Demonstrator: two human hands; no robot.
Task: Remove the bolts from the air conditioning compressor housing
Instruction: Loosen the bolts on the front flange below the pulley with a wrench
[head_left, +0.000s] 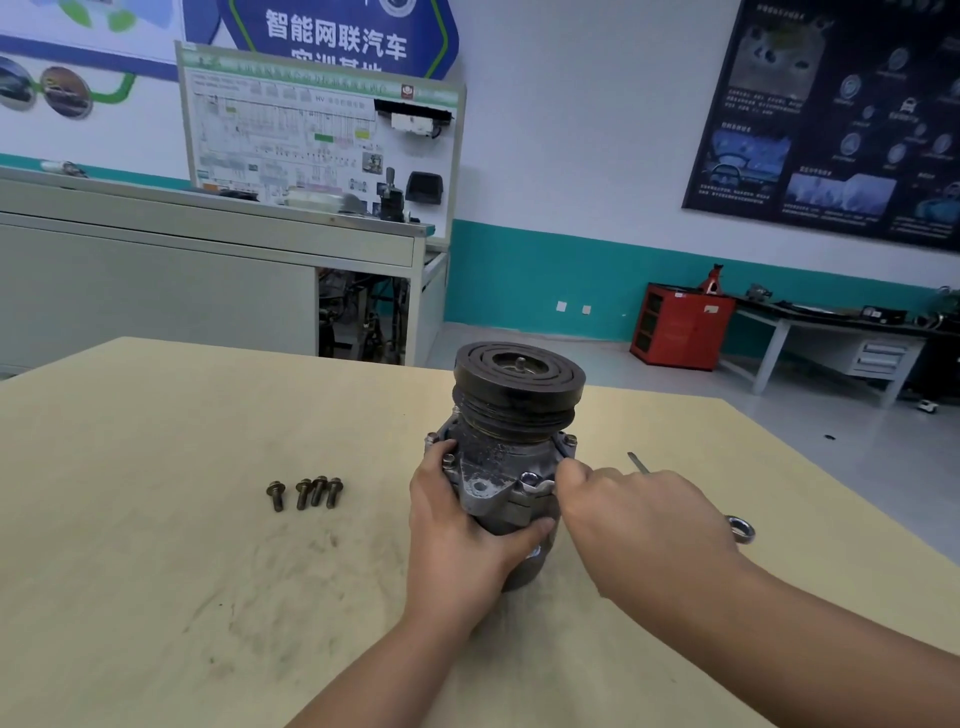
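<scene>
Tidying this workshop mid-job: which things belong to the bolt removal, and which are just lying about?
In the job: compressor, left hand gripping it, right hand at its flange, four removed bolts, wrench.
Just about: red cabinet, wall poster, training board.

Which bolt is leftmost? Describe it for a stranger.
On the table, left of the compressor, four loose bolts lie in a row. The leftmost bolt lies apart, with a gap; the other three bunch together.

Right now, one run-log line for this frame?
left hand: grips compressor | right hand: fingertips at flange, grip hidden | four bolts: loose on table | wrench: on table
</scene>
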